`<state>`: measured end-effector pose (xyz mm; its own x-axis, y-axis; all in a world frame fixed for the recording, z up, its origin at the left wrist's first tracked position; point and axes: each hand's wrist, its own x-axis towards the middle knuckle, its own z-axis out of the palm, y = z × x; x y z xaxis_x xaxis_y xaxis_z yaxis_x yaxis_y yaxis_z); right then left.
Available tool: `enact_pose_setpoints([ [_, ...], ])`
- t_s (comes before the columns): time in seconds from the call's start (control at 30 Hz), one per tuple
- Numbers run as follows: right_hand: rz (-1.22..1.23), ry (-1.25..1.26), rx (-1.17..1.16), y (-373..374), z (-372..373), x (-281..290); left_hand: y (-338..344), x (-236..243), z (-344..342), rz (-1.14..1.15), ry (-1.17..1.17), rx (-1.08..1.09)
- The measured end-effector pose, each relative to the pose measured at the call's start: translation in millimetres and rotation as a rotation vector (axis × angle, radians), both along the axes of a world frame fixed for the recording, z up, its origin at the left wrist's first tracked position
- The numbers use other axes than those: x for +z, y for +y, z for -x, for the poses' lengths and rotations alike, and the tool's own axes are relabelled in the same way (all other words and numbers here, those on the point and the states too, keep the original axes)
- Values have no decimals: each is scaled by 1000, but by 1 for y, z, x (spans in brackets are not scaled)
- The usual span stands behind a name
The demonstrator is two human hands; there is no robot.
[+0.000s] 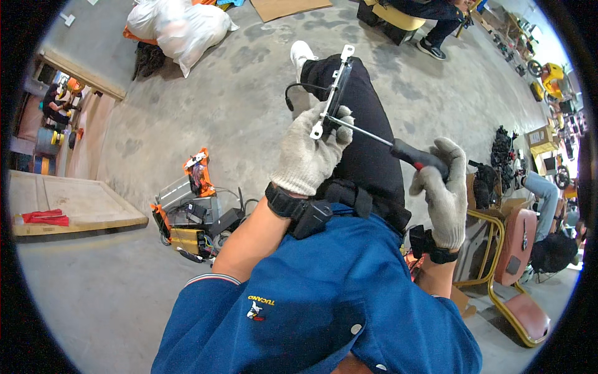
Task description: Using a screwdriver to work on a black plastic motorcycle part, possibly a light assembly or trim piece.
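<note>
Grey, stained concrete floor [249,87] spreads around the seated person, with bulging white plastic sacks [187,34] lying at the far left. Above the person's black-trousered leg [374,137], a long, narrow silver metal bracket with slotted ends [339,81] stands at a slant, a thin black cable [301,85] curving beside it. The left hand [311,149], in a pale knitted glove, grips its lower part. The right hand [445,187], gloved alike, has its fingers curled around the black handle of a long-shafted screwdriver [418,157], whose tip end reaches the bracket's lower part; exact contact is too small to tell. Left of the person lies a heap of electronic parts [199,215]; to the right is a gold-framed, reddish-brown padded chair [517,249].
</note>
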<state>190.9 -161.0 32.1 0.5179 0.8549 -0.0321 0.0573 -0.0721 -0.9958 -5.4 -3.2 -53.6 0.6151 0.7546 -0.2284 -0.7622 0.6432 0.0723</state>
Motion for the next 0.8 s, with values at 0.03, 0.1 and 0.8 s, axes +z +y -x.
enact_pose_setpoints([
  [0.03,133,42,47,-1,-4,5,-1,3,0,-1,0,-1],
  [0.1,142,62,48,-3,-9,4,-3,10,0,2,18,-23],
  [0.8,172,138,51,-7,-17,0,-2,14,0,-3,47,-110],
])
